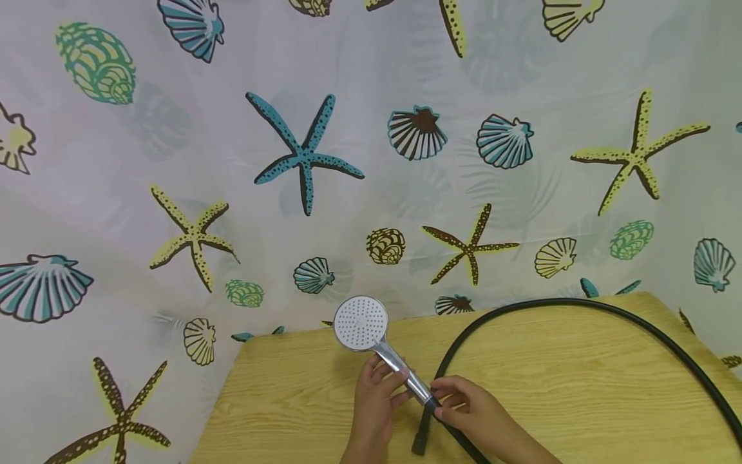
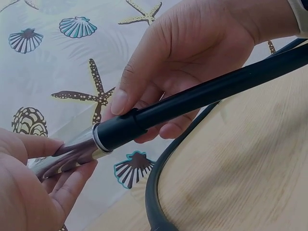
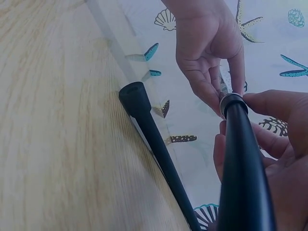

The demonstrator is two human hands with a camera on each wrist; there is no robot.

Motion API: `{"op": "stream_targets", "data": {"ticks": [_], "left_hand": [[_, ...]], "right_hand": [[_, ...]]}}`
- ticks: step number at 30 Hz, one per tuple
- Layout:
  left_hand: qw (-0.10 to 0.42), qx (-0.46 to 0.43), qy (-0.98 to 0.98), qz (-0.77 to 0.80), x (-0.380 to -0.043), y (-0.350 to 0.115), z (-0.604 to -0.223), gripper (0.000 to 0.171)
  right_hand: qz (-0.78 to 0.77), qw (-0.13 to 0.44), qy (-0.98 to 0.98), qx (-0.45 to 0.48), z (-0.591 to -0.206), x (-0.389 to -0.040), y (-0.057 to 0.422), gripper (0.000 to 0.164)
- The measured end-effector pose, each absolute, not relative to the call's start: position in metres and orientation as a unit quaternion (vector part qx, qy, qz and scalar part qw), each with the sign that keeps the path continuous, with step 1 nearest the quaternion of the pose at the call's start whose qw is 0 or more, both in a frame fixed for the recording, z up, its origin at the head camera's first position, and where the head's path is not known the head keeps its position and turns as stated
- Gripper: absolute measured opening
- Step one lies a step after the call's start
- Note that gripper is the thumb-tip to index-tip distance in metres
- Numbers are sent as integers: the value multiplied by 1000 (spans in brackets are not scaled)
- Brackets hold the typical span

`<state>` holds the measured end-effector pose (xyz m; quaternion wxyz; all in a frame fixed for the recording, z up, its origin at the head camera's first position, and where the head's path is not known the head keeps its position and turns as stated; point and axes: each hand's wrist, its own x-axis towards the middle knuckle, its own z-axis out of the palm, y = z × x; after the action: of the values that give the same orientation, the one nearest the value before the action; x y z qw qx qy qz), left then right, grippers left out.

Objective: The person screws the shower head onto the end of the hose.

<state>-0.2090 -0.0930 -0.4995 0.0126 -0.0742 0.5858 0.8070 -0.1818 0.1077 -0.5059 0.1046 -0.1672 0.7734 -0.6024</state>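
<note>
Showerhead (image 1: 361, 323) is leaning aslant above the wooden tabletop (image 1: 290, 393), the left hand (image 1: 373, 399) gripping its handle (image 1: 417, 386), the right hand (image 1: 476, 414) pinching a black hose (image 1: 462, 439) at the handle's end. Another hose length (image 1: 556, 301) is arching near the back edge; the left edge is running well apart from both hands.

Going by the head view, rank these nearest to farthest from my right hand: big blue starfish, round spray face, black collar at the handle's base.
1. Black collar: at the handle's lower end, pinched by your right hand.
2. Round spray face: up and left of it, at the handle's top.
3. Big blue starfish: farthest up and left, printed on the backdrop.
</note>
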Motion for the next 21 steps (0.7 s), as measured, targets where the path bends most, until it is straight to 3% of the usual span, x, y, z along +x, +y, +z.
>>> {"op": "stream_targets", "data": {"ticks": [21], "left_hand": [[-1,-83,587,806,-211,-92,-500,64]], "right_hand": [[-600,117,770,-182,-504,-180,110,41]]}}
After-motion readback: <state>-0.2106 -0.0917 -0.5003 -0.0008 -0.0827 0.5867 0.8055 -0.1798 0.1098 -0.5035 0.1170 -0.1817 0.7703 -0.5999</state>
